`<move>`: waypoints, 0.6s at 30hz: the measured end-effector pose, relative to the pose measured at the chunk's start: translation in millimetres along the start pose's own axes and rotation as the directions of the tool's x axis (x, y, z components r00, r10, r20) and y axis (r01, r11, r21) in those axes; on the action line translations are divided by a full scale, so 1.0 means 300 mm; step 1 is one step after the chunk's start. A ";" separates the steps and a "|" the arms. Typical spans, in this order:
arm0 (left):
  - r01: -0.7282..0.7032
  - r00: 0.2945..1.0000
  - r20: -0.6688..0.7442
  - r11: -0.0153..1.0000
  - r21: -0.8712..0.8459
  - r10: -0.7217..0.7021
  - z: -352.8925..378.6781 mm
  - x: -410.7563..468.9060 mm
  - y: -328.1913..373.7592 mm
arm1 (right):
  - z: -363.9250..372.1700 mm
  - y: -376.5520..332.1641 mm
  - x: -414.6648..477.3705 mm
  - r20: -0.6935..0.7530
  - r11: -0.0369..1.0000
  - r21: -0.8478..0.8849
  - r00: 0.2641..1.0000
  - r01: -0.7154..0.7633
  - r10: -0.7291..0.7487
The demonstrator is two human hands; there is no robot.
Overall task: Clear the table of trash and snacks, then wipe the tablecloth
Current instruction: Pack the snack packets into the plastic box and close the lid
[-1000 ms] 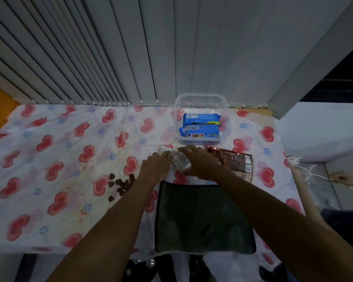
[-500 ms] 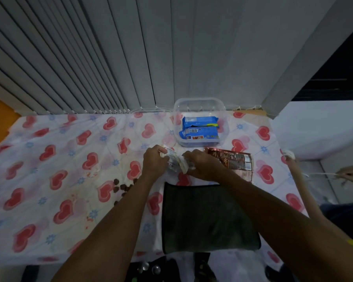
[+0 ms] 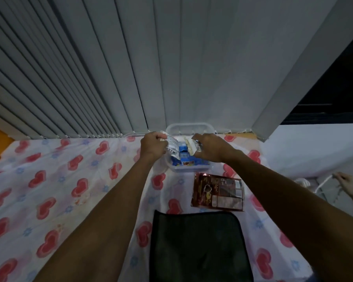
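Observation:
My left hand grips a silver snack packet and my right hand grips a pale wrapper. Both are held just above the clear plastic container at the table's far edge. Blue snack packs lie inside that container. A brown foil snack bag lies flat on the heart-print tablecloth, nearer to me and right of centre. A dark cloth is spread at the front edge. My forearms hide part of the tablecloth.
Grey vertical blinds hang right behind the table. Another person's hand holds a white cord past the table's right edge, beside a pale surface.
Both my hands rose from the tablecloth near the dark cloth and moved away from me to above the container, carrying the packet and wrapper. The camera view shifted, so the scattered brown pieces are out of sight.

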State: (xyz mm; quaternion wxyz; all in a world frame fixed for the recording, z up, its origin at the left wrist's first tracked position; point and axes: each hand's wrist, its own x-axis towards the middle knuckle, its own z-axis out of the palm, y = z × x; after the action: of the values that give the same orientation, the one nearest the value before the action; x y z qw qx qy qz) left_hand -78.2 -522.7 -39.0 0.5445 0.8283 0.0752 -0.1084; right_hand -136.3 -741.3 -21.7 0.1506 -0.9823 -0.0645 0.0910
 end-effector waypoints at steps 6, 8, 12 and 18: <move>-0.035 0.998 -0.055 0.993 0.117 0.041 0.215 0.137 -0.038 | 0.057 0.159 0.177 0.004 0.994 -0.003 0.994 -0.109 0.109; -0.011 0.998 -0.068 0.996 0.091 0.017 0.267 0.184 -0.053 | 0.098 0.194 0.230 -0.018 0.995 0.003 0.995 -0.097 0.097; 0.076 0.989 -0.126 0.997 0.004 -0.075 0.332 0.260 -0.073 | 0.175 0.246 0.298 -0.095 0.995 -0.020 0.991 -0.102 0.100; -0.214 0.972 -0.024 0.920 0.327 0.235 0.367 0.258 -0.083 | 0.212 0.278 0.368 -0.123 0.998 -0.020 0.991 -0.059 0.056</move>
State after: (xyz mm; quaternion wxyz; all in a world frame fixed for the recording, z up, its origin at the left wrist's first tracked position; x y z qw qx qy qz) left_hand -20.4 -613.6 -123.4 0.4083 0.9121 -0.0220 -0.0301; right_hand -33.0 -785.1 -124.6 0.1400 -0.9892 -0.0279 0.0343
